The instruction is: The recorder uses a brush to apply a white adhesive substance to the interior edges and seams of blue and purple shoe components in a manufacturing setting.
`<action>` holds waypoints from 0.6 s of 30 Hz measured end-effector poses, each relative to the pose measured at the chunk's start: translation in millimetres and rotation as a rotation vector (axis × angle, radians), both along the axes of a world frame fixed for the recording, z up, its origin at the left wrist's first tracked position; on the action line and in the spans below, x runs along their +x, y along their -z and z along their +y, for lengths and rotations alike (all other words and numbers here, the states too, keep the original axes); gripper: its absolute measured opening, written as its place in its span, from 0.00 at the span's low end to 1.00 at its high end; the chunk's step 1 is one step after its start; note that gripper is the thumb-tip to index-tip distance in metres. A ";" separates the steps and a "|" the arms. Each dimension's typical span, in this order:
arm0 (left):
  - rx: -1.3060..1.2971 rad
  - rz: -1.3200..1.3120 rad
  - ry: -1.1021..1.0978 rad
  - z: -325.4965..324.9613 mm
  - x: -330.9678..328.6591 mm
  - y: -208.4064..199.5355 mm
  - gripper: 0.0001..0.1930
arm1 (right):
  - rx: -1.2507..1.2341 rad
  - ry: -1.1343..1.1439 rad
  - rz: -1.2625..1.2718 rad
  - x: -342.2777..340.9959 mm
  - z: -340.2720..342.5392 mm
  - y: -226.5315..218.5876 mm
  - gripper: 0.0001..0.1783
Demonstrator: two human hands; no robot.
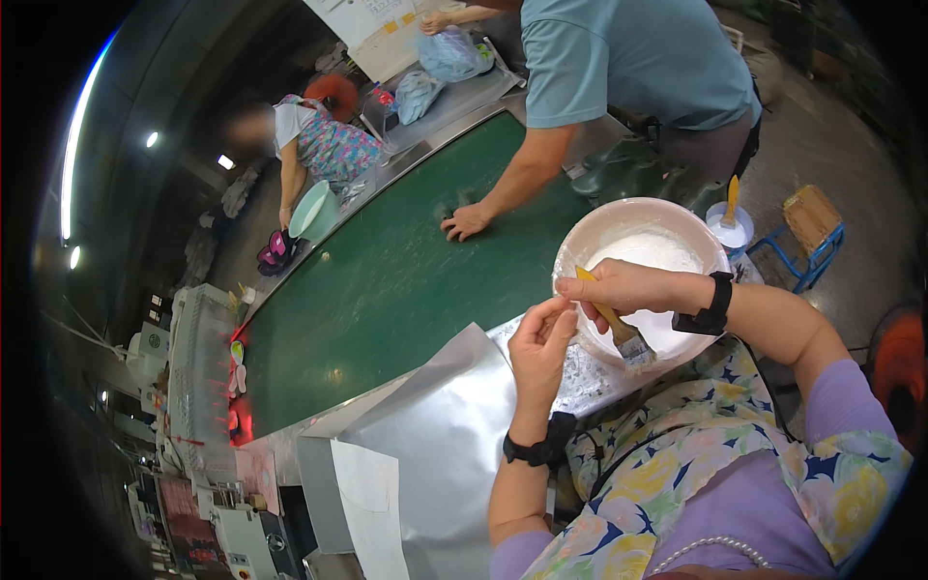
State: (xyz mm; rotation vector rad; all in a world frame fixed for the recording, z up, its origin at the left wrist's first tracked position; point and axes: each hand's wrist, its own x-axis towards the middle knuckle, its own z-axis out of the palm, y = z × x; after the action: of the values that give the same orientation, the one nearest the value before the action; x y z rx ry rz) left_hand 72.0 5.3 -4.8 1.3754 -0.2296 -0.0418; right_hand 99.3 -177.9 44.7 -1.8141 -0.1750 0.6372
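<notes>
Head view, far left: person in a floral apron [338,145] bends beyond the belt, one hand down just beside a pale green tub [316,211].
Green belt [387,319]: runs from the red-lit left end toward the right; flat and open, so both sides can reach across it.
Sheet-metal cover [445,435]: near side of the belt, left of the wearer; looks like a guard, with white paper [372,503] lying along its left part.
Co-worker's hand [467,222]: far side, pressed down on the belt by a small dark piece; fingers hide most of it.
Left hand [539,353]: raised at the bowl's left rim, thumb and fingertips drawn together; cannot tell if anything is pinched there.
Right hand [623,285]: over the bowl, grasping the brush [611,319] by its yellow handle.
Brush angle: handle up-left, bristles down-right over the bowl's near part, presumably so drips land inside.
Bowl [643,204]: belt's near right corner, within easy reach; wide mouth suits the brush, white paste [643,253] inside.
Small bucket [732,247]: right of the bowl, second brush [732,198] standing in it, handle up, probably for easy grabbing.
Stool [812,217]: far right, blue legs, brown top.
</notes>
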 end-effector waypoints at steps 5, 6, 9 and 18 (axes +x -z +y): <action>0.148 -0.219 -0.099 -5.9 3.0 1.9 0.15 | 0.003 -0.010 -0.152 -8.9 12.2 1.7 0.38; 0.149 -0.217 -0.100 -3.2 2.7 1.5 0.15 | -0.013 -0.045 -0.106 -9.6 13.1 -4.6 0.37; 0.172 -0.312 -0.018 1.9 0.7 -0.5 0.15 | -0.022 -0.112 -0.029 -11.1 9.6 -5.4 0.36; 0.050 -0.190 0.236 13.5 -4.5 2.4 0.13 | 0.048 -0.266 0.104 -15.5 4.6 -0.4 0.36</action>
State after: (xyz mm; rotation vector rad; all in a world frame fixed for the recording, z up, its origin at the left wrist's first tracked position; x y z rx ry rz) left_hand 67.5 18.8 -7.2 1.3971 -0.5527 -0.1148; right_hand 83.8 -173.4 45.1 -1.7213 -0.3621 0.9052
